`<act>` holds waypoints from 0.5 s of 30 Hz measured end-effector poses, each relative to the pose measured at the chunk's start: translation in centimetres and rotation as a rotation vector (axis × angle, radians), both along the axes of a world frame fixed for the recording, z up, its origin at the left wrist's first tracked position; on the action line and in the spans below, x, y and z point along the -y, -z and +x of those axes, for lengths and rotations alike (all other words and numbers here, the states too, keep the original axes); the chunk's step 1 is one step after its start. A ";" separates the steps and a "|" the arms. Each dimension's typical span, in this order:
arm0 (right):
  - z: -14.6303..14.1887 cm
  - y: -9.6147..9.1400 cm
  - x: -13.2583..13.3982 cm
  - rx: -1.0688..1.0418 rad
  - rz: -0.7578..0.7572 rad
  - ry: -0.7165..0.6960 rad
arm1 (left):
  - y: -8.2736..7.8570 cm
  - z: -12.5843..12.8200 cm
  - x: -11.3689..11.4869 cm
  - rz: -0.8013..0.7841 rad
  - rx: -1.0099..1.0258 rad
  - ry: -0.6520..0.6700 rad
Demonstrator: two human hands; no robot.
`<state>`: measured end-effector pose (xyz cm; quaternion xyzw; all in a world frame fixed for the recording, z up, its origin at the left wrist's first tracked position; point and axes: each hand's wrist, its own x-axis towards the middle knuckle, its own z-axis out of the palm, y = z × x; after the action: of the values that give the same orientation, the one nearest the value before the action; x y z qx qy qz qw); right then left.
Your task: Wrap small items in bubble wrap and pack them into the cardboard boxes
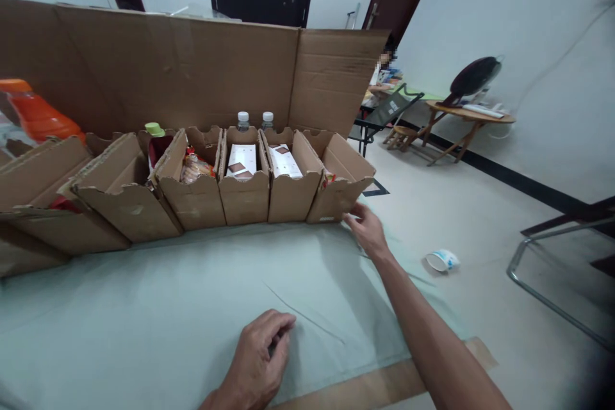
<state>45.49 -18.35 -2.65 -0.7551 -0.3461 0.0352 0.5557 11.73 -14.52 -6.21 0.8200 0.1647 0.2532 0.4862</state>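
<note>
My right hand (369,230) is at the lower right corner of the end cardboard box (334,195), its thumb at the front and its fingers against the side, gripping that corner. Something red, mostly hidden, is inside this box. Low in the view, my left hand (262,355) rests over the pale green cloth (182,307) with curled fingers, and nothing shows in it. Further boxes stand in a row to the left. Two hold white patterned packs (243,161), and another holds a red and clear food packet (196,166).
Behind the boxes rises a tall cardboard panel (192,70). An orange bottle (43,112) leans at the far left; two white-capped bottles (243,120) stand behind the row. On the floor at right lie a paper cup (442,261) and a metal-framed chair (552,298). A person sits farther back.
</note>
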 end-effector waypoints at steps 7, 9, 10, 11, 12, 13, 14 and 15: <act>-9.4 -7.0 -3.1 0.565 -0.166 0.012 | 0.1 -0.1 0.1 0.006 0.001 -0.019; -10.4 -9.4 -6.2 0.644 -0.421 -0.031 | 0.2 -0.1 0.2 -0.022 0.000 -0.019; -10.6 -10.3 -7.5 0.651 -0.529 -0.035 | 0.3 -0.1 0.2 -0.046 0.007 -0.033; -10.8 -10.9 -8.7 0.652 -0.608 -0.030 | 0.3 0.0 0.1 -0.076 0.022 -0.062; -10.9 -11.3 -9.5 0.653 -0.649 -0.017 | 0.4 0.0 0.1 -0.109 0.046 -0.106; -11.0 -11.4 -9.9 0.657 -0.658 -0.002 | 0.5 0.0 -0.1 -0.143 0.073 -0.163; -11.3 -11.4 -9.8 0.662 -0.649 0.011 | 0.5 -0.1 -0.2 -0.172 0.101 -0.233; -11.8 -11.2 -9.2 0.667 -0.644 0.022 | 0.5 -0.1 -0.4 -0.196 0.125 -0.309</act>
<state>33.74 -9.11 8.55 -0.8629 -0.4695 -0.1101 0.1515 11.63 -14.09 -6.74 0.7162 0.2819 0.3581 0.5285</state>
